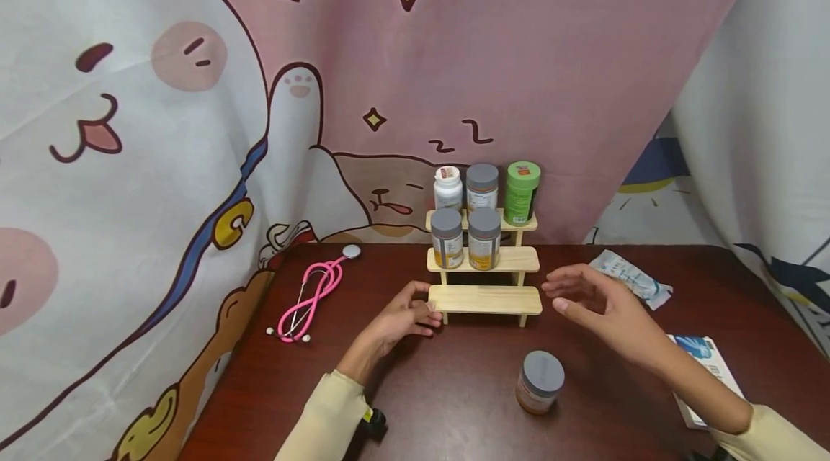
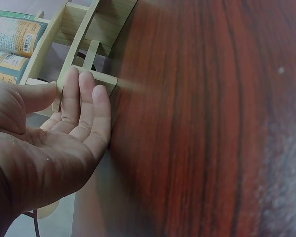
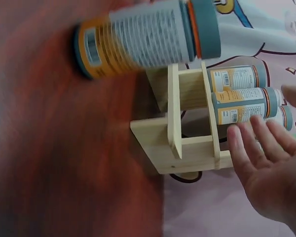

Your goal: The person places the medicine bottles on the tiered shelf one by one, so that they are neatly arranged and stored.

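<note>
A three-tier wooden rack (image 1: 485, 298) stands on the table. My left hand (image 1: 405, 313) grips the left end of its lowest board, thumb and fingers (image 2: 73, 96) on either side of the board's edge. My right hand (image 1: 599, 306) hovers just off the right end, fingers spread and holding nothing. On the top tier are a white bottle (image 1: 448, 191), a grey-lidded jar (image 1: 483, 187) and a green jar (image 1: 521, 194). Two more grey-lidded jars, one left (image 1: 447, 239) and one right (image 1: 484, 239), stand on the middle tier. Nearer me, a single grey-lidded jar (image 1: 540, 382) stands upright on the table.
A pink stethoscope (image 1: 311, 299) lies on the table at the left. Behind my right hand lies a white and blue packet (image 1: 632, 277). A white box (image 1: 710, 374) sits partly under my right forearm. A printed curtain (image 1: 519, 50) hangs behind the table.
</note>
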### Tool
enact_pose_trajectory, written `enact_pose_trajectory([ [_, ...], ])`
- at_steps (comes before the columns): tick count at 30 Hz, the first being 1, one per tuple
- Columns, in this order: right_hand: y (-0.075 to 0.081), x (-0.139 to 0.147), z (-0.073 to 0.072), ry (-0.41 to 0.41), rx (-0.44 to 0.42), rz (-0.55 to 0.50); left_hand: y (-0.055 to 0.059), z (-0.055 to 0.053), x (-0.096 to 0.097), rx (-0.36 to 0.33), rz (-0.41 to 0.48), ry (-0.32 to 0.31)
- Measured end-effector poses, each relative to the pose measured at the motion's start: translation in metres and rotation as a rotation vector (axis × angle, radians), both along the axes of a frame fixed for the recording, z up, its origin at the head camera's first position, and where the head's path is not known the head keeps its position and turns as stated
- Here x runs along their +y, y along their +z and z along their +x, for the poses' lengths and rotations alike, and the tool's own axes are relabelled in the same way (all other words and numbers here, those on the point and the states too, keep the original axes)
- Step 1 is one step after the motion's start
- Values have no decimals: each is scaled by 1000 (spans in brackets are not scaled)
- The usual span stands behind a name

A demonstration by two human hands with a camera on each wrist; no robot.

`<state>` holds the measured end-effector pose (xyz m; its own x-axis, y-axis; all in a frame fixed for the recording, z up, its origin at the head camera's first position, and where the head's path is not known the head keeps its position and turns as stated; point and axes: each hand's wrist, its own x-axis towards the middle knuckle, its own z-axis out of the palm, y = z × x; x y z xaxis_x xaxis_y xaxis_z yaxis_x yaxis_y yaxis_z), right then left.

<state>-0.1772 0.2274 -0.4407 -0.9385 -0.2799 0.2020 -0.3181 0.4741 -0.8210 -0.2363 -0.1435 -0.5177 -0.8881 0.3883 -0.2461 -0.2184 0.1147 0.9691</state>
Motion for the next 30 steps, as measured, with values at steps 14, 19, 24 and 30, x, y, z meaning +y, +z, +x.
enact_pose_trajectory([
  [14, -28, 5, 28, 293, -72, -174, 0, -1, 1, 1, -1, 10],
  [19, -39, 4, 33, 405, -140, -219, -1, -1, 0, 7, -4, 7],
  [24, -50, 2, 36, 427, -222, -193, 0, -1, 0, 3, -5, 8],
  [30, -56, 0, 39, 432, -230, -158, -1, 0, 1, 2, -12, 12],
])
